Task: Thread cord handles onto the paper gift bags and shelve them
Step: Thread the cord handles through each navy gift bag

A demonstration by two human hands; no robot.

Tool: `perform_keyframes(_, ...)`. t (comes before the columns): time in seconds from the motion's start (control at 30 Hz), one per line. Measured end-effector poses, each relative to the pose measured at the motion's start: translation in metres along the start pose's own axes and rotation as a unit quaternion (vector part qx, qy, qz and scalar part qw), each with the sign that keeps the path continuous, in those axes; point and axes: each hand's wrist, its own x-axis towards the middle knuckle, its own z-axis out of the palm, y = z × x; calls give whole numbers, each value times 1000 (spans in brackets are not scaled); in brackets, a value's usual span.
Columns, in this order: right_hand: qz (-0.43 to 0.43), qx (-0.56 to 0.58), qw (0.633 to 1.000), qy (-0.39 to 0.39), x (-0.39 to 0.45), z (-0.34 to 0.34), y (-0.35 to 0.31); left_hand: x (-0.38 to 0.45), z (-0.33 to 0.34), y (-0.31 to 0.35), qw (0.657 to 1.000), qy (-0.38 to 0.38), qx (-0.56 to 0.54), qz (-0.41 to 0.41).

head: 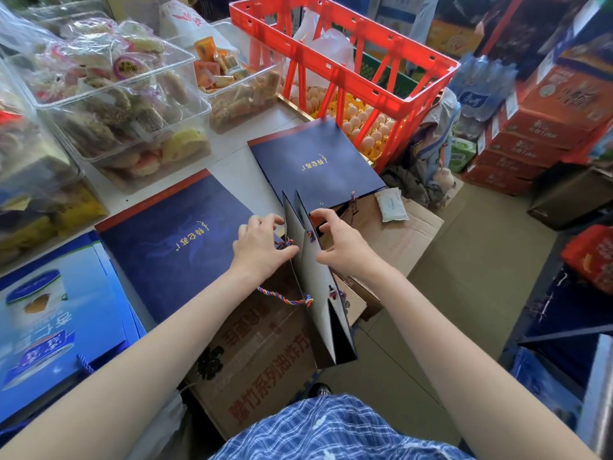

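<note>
Fingers (265, 224) of both hands curled on navy bag (315, 277) (cord (282, 297) ends hidden).

Red crate (391, 91) over eggs (361, 124); snack tubs (132, 104) left.

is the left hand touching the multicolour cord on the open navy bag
Touching. The head view shows the left hand with thumb and fingertips closed on the multicolour cord against the navy gift bag.

Matt navy paper bag (318, 167), twisted cord (282, 296), glossy plastic crate (381, 78).
</note>
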Motion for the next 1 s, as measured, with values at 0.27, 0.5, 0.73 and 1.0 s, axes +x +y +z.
perform_keyframes(0.27, -76, -89, 992, 37, -3, 3, 19, -10, 0, -9, 993, -11, -99, 66)
perform_keyframes(0.5, -114, -168, 977, 60, -1, 10, 14, -18, -1, -13, 989, 39, -144, 19)
perform_keyframes(0.73, -1, 19, 1000, -20, 4, 7, 11, -11, -7, -21, 992, -35, -104, -64)
perform_keyframes(1.0, 103, 288, 943, -128, -9, -5, 12, -14, -21, -14, 944, -196, -242, -108)
